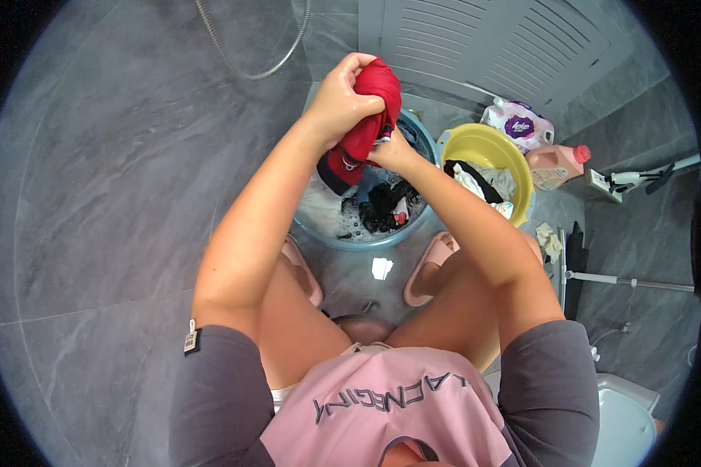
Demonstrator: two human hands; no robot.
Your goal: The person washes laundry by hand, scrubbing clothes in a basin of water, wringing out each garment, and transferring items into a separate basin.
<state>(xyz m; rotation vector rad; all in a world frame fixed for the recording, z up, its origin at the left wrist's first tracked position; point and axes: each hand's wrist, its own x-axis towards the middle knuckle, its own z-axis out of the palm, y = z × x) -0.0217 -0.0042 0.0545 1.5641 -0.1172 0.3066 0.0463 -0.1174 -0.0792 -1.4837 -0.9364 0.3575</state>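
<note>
A floor of grey marbled tile [117,179] ran up to a grey louvred panel [475,39] at its far edge, and a silver ribbed hose [249,76] curved in a loop near the far left. Towards that far edge stood a round blue plastic basin [358,246] of sudsy water, with black clothing [378,208] in it. Just beside its right rim was a round yellow plastic basin [526,187] of black, white and grey garments [469,181]; past its right rim stood a pink plastic jug with a red cap [554,163].

Both bare forearms reached forward and inward over the blue basin. The left hand [349,100] was the higher one, its fingers curled over the top of a red cloth item with a dark lower end [378,82], thumb pressed across the front. The right hand [395,151] sat lower, against the cloth's right side; its fingers were mostly hidden, so I cannot tell how closed they were. The red cloth hung over the basin's water, inside the near rim.
</note>
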